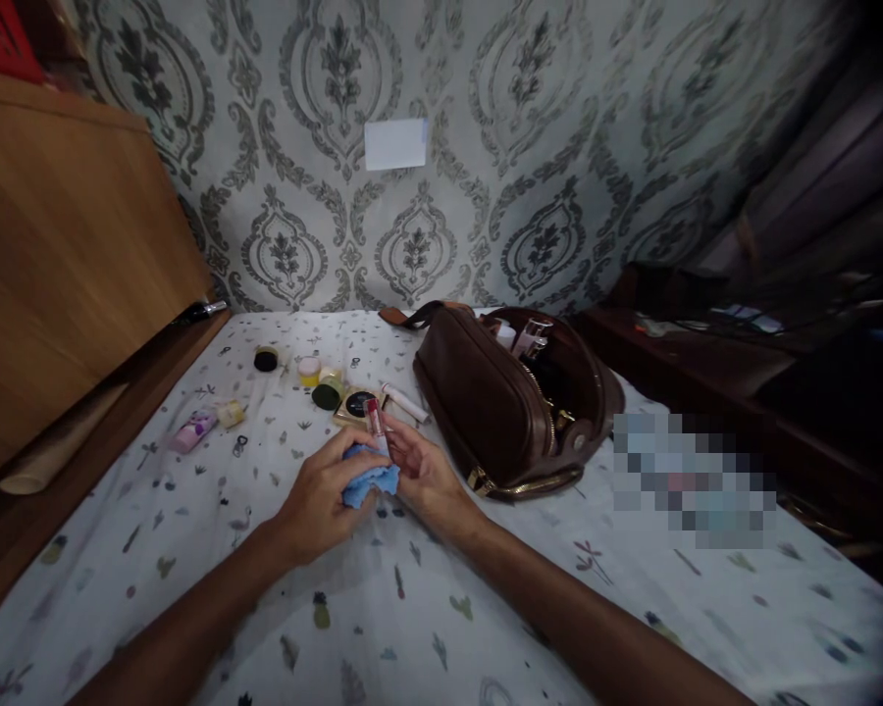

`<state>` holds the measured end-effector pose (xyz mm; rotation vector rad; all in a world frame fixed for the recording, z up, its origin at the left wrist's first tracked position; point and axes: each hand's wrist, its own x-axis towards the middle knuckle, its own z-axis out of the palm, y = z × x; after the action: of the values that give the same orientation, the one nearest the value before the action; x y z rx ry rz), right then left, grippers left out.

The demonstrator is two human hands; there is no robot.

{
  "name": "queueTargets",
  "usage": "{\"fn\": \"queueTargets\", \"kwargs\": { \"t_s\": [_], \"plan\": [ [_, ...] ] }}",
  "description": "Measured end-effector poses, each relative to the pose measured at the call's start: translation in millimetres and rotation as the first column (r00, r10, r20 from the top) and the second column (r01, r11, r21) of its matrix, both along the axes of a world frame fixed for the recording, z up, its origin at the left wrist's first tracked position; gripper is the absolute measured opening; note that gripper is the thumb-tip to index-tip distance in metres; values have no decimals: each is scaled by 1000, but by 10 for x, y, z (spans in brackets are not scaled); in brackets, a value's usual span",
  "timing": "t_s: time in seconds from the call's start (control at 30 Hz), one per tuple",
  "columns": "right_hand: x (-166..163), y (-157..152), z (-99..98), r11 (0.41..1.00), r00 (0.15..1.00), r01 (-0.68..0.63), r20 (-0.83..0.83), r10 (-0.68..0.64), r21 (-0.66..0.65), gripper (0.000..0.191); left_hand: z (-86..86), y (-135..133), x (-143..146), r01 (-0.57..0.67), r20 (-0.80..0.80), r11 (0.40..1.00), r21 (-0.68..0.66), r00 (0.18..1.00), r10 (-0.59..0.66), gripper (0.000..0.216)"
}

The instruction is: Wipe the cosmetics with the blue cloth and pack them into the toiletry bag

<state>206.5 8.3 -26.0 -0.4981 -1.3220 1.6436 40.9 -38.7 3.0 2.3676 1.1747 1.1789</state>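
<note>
My left hand point(331, 490) is closed on a crumpled blue cloth point(372, 480), pressed against the lower part of a small tube. This slim tube, red at the top and clear pinkish below, looks like a lip gloss point(375, 420) and stands nearly upright between my hands. Closed around its other side are the fingers of my right hand point(431, 480). Just beyond lie a gold compact with a dark round top point(359, 404) and a white tube point(404, 403). Close on the right sits an open brown leather bag point(478, 392) with bottles inside.
Small jars point(328, 392) and a black-lidded pot point(266, 359) stand on the patterned sheet point(383, 628). A purple tube point(193, 429) and a small yellow bottle point(230, 414) lie leftward. A wooden cabinet point(74, 235) borders the left; patterned wallpaper is behind. Something blurred-out lies right.
</note>
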Motion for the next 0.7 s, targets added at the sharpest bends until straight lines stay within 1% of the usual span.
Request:
{"fn": "queueTargets", "kwargs": {
  "t_s": [0.23, 0.33, 0.4, 0.47, 0.6, 0.67, 0.7],
  "plan": [
    [21, -18, 24, 999, 1000, -26, 10, 26, -19, 65, 4, 44, -26, -7, 74, 1000, -7, 997, 8, 26],
    [24, -31, 17, 996, 998, -60, 0, 60, -73, 62, -12, 60, -38, -36, 102, 999, 29, 994, 33, 26],
    [21, -44, 9, 986, 994, -104, -28, 101, -134, 60, -8, 76, -61, -94, 127, 995, 40, 988, 88, 24],
    [19, -64, 11, 972, 988, -154, -57, 146, -180, 57, 15, 99, -94, -178, 160, 983, 33, 972, 171, 22],
    [26, -112, 47, 939, 972, -231, -97, 213, -255, 53, 78, 146, -151, -369, 249, 929, -31, 897, 365, 14],
    [35, -125, 61, 925, 968, -248, -109, 226, -287, 54, 92, 162, -158, -407, 268, 911, -65, 872, 409, 10],
    [41, -126, 64, 922, 967, -251, -114, 227, -295, 54, 92, 166, -155, -403, 268, 912, -76, 873, 408, 9]
  ]
}}
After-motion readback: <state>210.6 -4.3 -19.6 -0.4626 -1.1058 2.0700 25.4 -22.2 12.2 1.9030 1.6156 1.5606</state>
